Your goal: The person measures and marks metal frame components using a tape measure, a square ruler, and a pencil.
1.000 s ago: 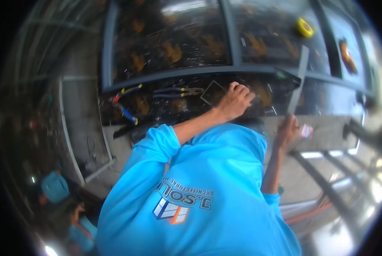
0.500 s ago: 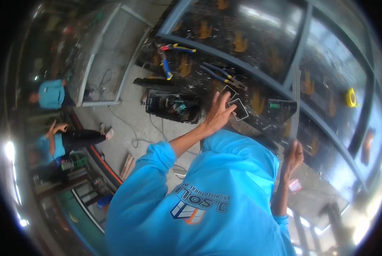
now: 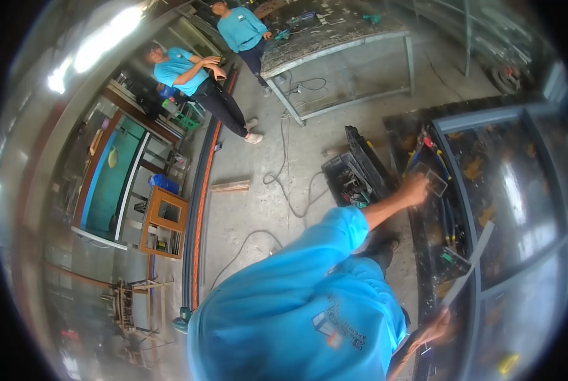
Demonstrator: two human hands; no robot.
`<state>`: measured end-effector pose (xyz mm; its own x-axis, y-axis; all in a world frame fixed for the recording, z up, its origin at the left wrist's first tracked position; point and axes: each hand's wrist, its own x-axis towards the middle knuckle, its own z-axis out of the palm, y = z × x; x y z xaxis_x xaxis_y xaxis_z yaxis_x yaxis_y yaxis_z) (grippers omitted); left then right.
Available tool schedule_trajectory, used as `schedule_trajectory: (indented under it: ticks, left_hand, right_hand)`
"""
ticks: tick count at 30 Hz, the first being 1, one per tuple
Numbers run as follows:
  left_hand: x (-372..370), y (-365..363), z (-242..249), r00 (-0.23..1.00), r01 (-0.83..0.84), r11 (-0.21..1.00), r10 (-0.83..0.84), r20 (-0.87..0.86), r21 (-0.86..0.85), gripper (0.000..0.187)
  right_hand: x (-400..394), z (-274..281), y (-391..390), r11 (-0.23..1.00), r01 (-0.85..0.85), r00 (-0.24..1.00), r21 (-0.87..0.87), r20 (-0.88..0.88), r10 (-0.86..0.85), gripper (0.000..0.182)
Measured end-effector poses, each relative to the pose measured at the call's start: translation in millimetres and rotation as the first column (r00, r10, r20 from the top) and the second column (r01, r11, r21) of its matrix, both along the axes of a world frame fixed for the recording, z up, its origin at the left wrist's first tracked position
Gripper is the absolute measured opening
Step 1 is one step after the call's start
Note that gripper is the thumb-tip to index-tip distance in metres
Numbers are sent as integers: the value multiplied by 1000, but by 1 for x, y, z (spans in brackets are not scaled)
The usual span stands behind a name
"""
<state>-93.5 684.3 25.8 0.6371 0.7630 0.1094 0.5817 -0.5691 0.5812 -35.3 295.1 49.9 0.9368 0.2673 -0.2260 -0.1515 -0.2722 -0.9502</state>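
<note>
My left hand [image 3: 413, 189] is closed at the edge of a small dark rectangular piece with a pale border [image 3: 437, 185], held over the dark bench top. Low on the right, my right hand [image 3: 435, 325] grips the lower end of a flat grey metal strip [image 3: 468, 270], which slants up across the grey-blue metal frame [image 3: 467, 197]. Pliers with yellow and blue handles [image 3: 448, 223] lie beside the frame. Beyond my left hand is another hand tool with red and blue on it [image 3: 427, 141], partly hidden. A small green item [image 3: 448, 256] lies near the strip.
A black toolbox [image 3: 342, 170] with tools stands on the floor left of the bench. Cables [image 3: 286, 171] cross the floor. A yellow tape measure [image 3: 507, 364] is at lower right. Two people in blue shirts [image 3: 181, 68] stand near a second metal-legged table [image 3: 344, 56].
My view has swung left, showing more floor and both people. My left hand has gone from fingers spread over two bordered rectangles to closed at one. The right hand still holds the strip.
</note>
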Motion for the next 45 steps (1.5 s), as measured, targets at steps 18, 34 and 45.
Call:
schedule_trajectory:
  ticks: [18, 34, 45]
  left_hand:
    - [38, 1, -11, 969, 247, 838, -205, -139, 487, 45]
    - [169, -144, 61, -176, 983, -184, -965, -196, 22, 90]
    - [199, -152, 44, -296, 953, -298, -954, -46, 59, 77]
  right_hand:
    - [-38, 56, -17, 962, 273, 961, -5, 52, -272, 27]
    - [-51, -11, 41, 835, 549, 833, 48, -112, -541, 31]
    - [-35, -1, 54, 884, 454, 845, -113, -260, -467, 29]
